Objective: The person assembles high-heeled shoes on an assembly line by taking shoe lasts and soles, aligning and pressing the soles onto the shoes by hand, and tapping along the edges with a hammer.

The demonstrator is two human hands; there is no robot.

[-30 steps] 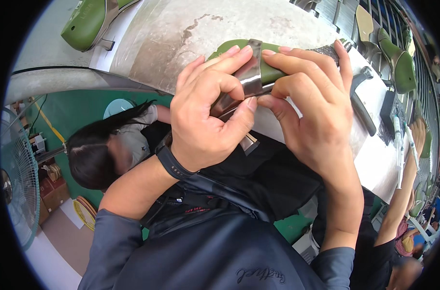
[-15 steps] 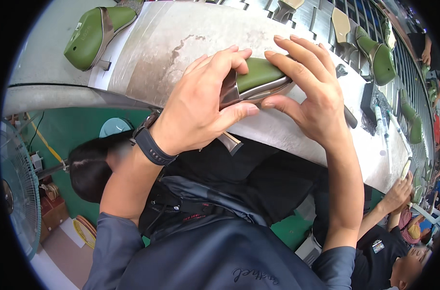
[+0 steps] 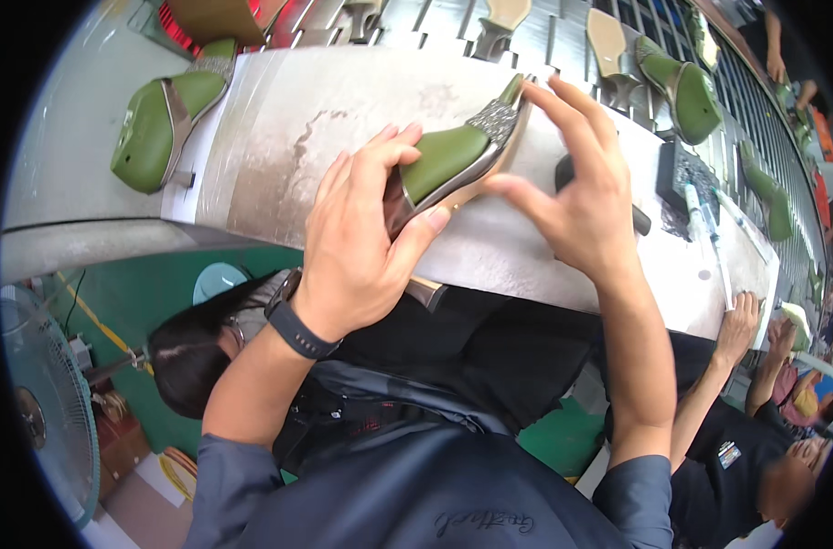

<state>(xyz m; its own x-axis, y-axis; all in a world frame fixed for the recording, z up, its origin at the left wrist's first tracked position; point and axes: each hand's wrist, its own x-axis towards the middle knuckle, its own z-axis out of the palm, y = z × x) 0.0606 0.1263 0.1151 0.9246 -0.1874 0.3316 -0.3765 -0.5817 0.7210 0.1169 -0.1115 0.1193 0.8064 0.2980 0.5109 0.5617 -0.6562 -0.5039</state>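
My left hand (image 3: 357, 229) is closed around the near end of a shoe (image 3: 457, 169) built on a green last, its thumb along the lower edge. The shoe has metallic brown trim, a glittery strap and a pale sole edge, and its narrow tip points up and right, over the metal bench. Below my left wrist a brown piece with a beige face (image 3: 425, 291) sticks out; whether it belongs to this shoe I cannot tell. My right hand (image 3: 576, 188) is open, fingers spread, its index fingertip close to the tip and its thumb by the sole edge.
Another green-lasted shoe (image 3: 155, 133) lies left on the bench (image 3: 270, 128). A dark-handled tool (image 3: 640, 220) is partly behind my right hand. Farther right are a black block (image 3: 682, 178), syringe-like tubes (image 3: 704, 224) and a co-worker's hand (image 3: 738, 325). More shoes stand on the slatted conveyor.
The shoe has turned, its far end now pointing more upward, with the glittery strap in sight. My right hand has come away from its side; my left hand has shifted slightly left and nearer.
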